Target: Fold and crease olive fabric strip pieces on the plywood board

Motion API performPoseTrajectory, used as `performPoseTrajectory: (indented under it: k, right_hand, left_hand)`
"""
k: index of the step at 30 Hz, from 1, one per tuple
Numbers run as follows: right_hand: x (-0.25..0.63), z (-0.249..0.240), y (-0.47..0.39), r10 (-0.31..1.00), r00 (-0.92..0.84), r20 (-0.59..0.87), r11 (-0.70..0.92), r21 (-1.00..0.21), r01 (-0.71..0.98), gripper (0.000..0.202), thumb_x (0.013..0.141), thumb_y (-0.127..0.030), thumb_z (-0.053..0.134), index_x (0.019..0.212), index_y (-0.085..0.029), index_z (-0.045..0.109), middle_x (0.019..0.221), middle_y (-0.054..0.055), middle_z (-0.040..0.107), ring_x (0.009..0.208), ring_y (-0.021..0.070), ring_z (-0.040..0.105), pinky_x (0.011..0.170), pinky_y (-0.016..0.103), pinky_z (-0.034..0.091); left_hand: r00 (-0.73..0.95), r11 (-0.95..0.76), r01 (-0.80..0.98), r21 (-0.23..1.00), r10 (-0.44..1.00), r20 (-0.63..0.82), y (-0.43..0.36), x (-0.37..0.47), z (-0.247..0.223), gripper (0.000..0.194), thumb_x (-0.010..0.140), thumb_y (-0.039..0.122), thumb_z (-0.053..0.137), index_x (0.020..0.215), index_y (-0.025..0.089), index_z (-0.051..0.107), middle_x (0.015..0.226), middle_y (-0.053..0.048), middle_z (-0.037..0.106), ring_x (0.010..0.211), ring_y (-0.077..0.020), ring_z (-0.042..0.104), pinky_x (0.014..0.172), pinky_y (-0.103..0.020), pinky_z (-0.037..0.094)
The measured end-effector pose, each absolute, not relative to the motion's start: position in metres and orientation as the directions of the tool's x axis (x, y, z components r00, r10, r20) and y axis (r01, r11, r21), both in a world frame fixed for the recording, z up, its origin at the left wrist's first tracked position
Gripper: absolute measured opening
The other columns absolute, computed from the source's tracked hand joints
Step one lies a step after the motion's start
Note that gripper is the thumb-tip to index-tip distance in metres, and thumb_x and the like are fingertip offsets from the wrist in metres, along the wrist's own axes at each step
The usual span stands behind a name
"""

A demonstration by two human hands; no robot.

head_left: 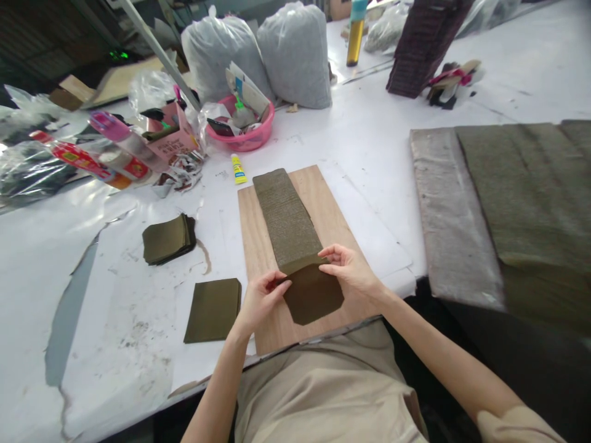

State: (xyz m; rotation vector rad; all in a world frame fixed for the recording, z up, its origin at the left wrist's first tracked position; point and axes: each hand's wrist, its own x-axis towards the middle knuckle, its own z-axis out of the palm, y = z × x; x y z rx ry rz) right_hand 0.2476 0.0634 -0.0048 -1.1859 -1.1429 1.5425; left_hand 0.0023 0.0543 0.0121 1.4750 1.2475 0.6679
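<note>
A dark brown-olive piece with cut corners (314,294) lies over the near end of a long olive textured strip (287,215), on a wooden board (325,203). My left hand (264,298) pinches the piece's upper left edge between thumb and fingers. At its upper right edge, my right hand (353,271) pinches it too, with fingers curled. Left of the board sits a neat stack of olive square pieces (213,311). Farther up and left is a looser stack of similar pieces (166,240).
Beyond the board lie a yellow tube (239,170) and a pink basket (247,140) of items. Bottles (78,160) and a pink box (173,144) stand at the left. Full plastic bags (298,55) are behind. Olive fabric (540,191) covers the right side.
</note>
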Motion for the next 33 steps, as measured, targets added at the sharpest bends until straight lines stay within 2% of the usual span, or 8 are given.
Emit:
performPoseTrajectory:
  k: [4,8,11,17,22,29,31,33]
  right_hand:
    - [0.244,-0.001,0.061,0.958,-0.172,-0.228,-0.250,-0.961,-0.116,0.032,0.070,-0.032,0.076,0.095,-0.018,0.063,0.085,0.000,0.066,0.081,0.0127,0.060,0.073,0.025,0.046]
    - [0.240,0.002,0.058,0.940,-0.164,-0.299,-0.322,-0.938,-0.132,0.030,0.071,-0.038,0.075,0.090,-0.017,0.064,0.076,-0.002,0.065,0.069,0.0108,0.057,0.062,0.023,0.041]
    - [0.237,0.001,0.057,0.947,-0.128,-0.295,-0.309,-0.945,-0.106,0.028,0.073,-0.041,0.073,0.083,-0.017,0.063,0.071,-0.002,0.062,0.063,0.0097,0.053,0.057,0.022,0.037]
    - [0.231,-0.003,0.056,0.957,-0.083,-0.277,-0.283,-0.956,-0.077,0.027,0.077,-0.043,0.069,0.083,-0.017,0.061,0.066,-0.004,0.056,0.059,0.0089,0.047,0.053,0.022,0.032]
    - [0.229,-0.007,0.054,0.948,-0.100,-0.301,-0.313,-0.940,-0.136,0.030,0.078,-0.045,0.067,0.087,-0.018,0.060,0.070,-0.003,0.060,0.062,0.0106,0.051,0.056,0.023,0.034]
    - [0.230,-0.009,0.054,0.957,-0.049,-0.286,-0.290,-0.951,-0.111,0.027,0.080,-0.044,0.067,0.087,-0.018,0.062,0.072,-0.002,0.061,0.063,0.0111,0.053,0.057,0.023,0.037]
    - [0.230,-0.006,0.052,0.960,-0.057,-0.273,-0.277,-0.956,-0.092,0.026,0.081,-0.044,0.065,0.087,-0.019,0.061,0.071,-0.002,0.061,0.063,0.0115,0.053,0.057,0.023,0.038]
    - [0.228,0.001,0.050,0.962,-0.088,-0.259,-0.266,-0.961,-0.072,0.027,0.082,-0.045,0.064,0.088,-0.019,0.060,0.073,-0.001,0.062,0.064,0.0122,0.054,0.057,0.023,0.040]
  left_hand:
    - [0.242,0.214,0.173,0.961,0.937,-0.252,0.049,0.004,0.011,0.024,0.079,0.038,0.072,0.083,0.016,0.065,0.077,0.000,0.065,0.071,-0.0125,0.058,0.066,-0.021,0.044]
    - [0.214,0.278,0.089,0.956,0.932,-0.291,0.044,0.007,0.012,0.024,0.076,0.037,0.075,0.084,0.016,0.066,0.078,0.000,0.066,0.071,-0.0117,0.060,0.067,-0.020,0.046]
    - [0.208,0.315,0.031,0.948,0.926,-0.315,0.041,0.008,0.011,0.027,0.074,0.036,0.078,0.087,0.016,0.066,0.082,-0.001,0.068,0.074,-0.0117,0.061,0.067,-0.020,0.047]
    - [0.166,0.384,-0.043,0.922,0.913,-0.372,0.037,0.006,0.008,0.040,0.070,0.038,0.081,0.098,0.015,0.063,0.072,0.002,0.063,0.055,-0.0063,0.052,0.049,-0.016,0.039]
    - [0.151,0.360,-0.059,0.931,0.925,-0.348,0.036,0.007,0.010,0.042,0.073,0.039,0.078,0.103,0.015,0.062,0.061,0.007,0.052,0.047,-0.0043,0.047,0.047,-0.016,0.036]
    - [0.222,0.331,-0.010,0.944,0.921,-0.320,0.032,0.001,0.003,0.041,0.082,0.040,0.069,0.113,0.016,0.057,0.066,0.005,0.055,0.052,-0.0073,0.051,0.052,-0.019,0.040]
    - [0.186,0.248,0.099,0.964,0.947,-0.263,0.032,-0.001,0.005,0.039,0.084,0.040,0.067,0.113,0.017,0.057,0.073,0.002,0.058,0.059,-0.0106,0.056,0.056,-0.022,0.044]
    - [0.117,0.065,0.319,0.946,0.987,-0.107,0.033,0.000,0.012,0.034,0.085,0.039,0.067,0.112,0.019,0.059,0.088,-0.002,0.063,0.077,-0.0159,0.062,0.070,-0.028,0.049]
